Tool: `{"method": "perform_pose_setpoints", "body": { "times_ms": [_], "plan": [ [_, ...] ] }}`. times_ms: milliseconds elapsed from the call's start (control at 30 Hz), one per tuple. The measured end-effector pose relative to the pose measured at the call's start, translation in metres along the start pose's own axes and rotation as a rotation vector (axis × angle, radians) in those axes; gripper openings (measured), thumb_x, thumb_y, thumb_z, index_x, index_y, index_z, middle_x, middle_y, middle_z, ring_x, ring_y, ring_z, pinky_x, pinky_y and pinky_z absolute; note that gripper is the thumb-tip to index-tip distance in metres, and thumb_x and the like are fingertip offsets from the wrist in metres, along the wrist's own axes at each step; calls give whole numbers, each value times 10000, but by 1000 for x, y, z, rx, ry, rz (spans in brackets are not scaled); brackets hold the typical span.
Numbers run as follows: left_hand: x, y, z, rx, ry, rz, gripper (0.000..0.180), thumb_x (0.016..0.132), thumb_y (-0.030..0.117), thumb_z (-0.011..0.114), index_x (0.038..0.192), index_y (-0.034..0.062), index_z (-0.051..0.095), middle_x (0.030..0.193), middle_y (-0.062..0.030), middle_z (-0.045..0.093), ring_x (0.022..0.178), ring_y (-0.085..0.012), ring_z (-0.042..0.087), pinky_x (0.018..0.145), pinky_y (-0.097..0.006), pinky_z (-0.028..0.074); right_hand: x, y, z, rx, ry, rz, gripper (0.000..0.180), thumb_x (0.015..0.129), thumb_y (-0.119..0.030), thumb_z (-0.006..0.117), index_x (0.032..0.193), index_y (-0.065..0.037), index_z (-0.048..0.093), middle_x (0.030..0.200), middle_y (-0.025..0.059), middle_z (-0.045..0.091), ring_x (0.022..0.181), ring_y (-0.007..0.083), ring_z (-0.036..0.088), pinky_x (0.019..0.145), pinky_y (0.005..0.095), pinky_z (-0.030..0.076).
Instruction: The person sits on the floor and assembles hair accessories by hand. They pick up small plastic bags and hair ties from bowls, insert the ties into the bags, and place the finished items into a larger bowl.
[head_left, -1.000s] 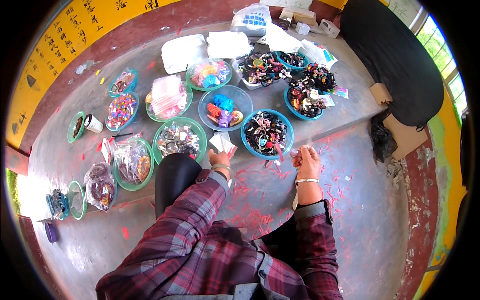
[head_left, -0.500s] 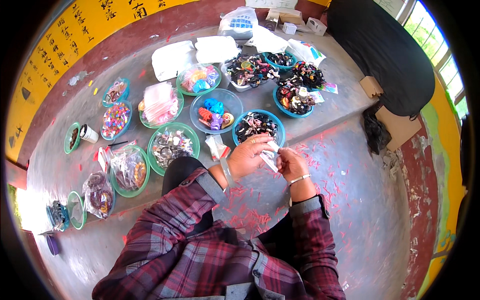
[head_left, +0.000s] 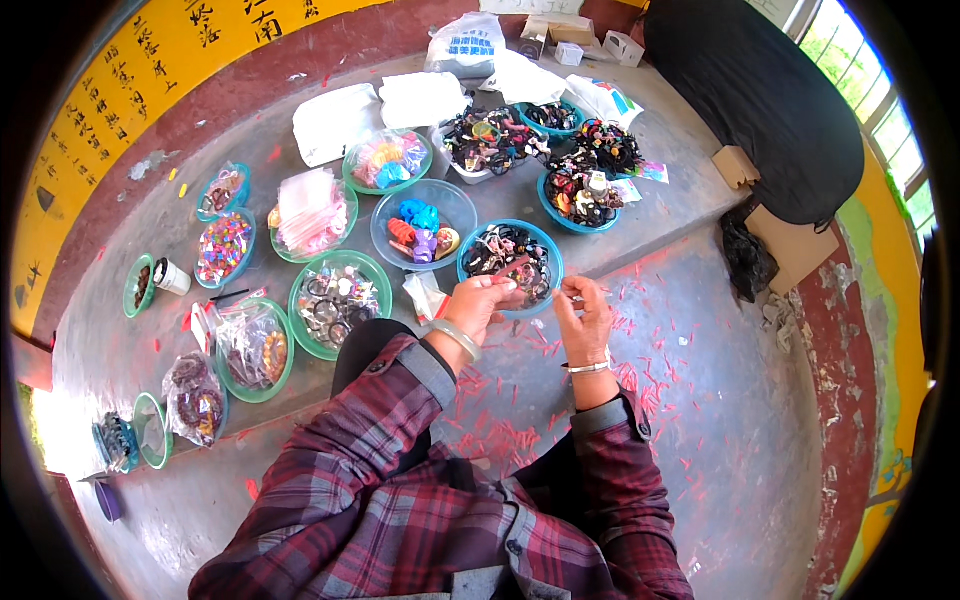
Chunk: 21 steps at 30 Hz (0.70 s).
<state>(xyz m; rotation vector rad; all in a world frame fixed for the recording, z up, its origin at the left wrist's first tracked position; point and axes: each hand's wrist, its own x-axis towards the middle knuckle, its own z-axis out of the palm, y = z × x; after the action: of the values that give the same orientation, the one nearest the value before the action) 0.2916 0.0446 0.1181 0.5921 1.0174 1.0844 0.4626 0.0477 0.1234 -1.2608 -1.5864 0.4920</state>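
Note:
My left hand (head_left: 474, 310) pinches a small see-through plastic bag (head_left: 516, 278) with a pinkish tint. It is held over the near rim of a blue basin (head_left: 552, 256) filled with dark hair ties (head_left: 507, 247). To the right, apart from the bag, my right hand (head_left: 586, 318) is raised with thumb and fingertips closed together; whatever may be between them is too small to make out. Left of my left hand lies a white packet with a red edge (head_left: 426, 297). Nearby, a clear bowl (head_left: 381, 232) contains several colourful pieces.
Green basins with small accessories (head_left: 340, 303), pink bags (head_left: 310, 212) and bagged items (head_left: 252, 345) stand to the left. More basins of dark hair ties (head_left: 580, 194) stand farther back. Red strips (head_left: 650, 385) litter the floor beside the raised ledge's edge. A black cover (head_left: 760, 110) is at right.
My hands have moved apart. The white folded piece between them is no longer seen; a see-through pinkish bag now shows in my left hand. The view has shifted slightly.

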Motion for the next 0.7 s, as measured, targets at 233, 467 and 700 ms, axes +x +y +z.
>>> {"method": "perform_pose_setpoints", "body": {
  "times_ms": [233, 467, 700],
  "plan": [
    [-3, 1, 9, 99, -50, 38, 170, 821, 165, 561, 947, 51, 555, 885, -26, 641, 769, -66, 589, 495, -167, 333, -3, 11, 12, 382, -167, 411, 255, 739, -103, 653, 945, 7, 550, 808, 58, 598, 720, 136, 566, 647, 257, 456],
    [-3, 2, 5, 35, -76, 54, 191, 798, 166, 598, 947, 50, 574, 852, -12, 636, 762, -52, 571, 501, -161, 327, 1, 7, 6, 709, -243, 646, 52, 763, -25, 612, 799, 13, 613, 721, 36, 606, 652, 99, 552, 615, 216, 441],
    [-8, 3, 9, 154, -113, 83, 167, 801, 165, 587, 908, 40, 615, 830, -26, 631, 741, -72, 571, 576, -195, 396, 4, 5, -2, 781, -280, 744, 98, 763, -51, 621, 836, 13, 626, 731, 57, 620, 655, 118, 569, 617, 224, 448]
  ]
}}
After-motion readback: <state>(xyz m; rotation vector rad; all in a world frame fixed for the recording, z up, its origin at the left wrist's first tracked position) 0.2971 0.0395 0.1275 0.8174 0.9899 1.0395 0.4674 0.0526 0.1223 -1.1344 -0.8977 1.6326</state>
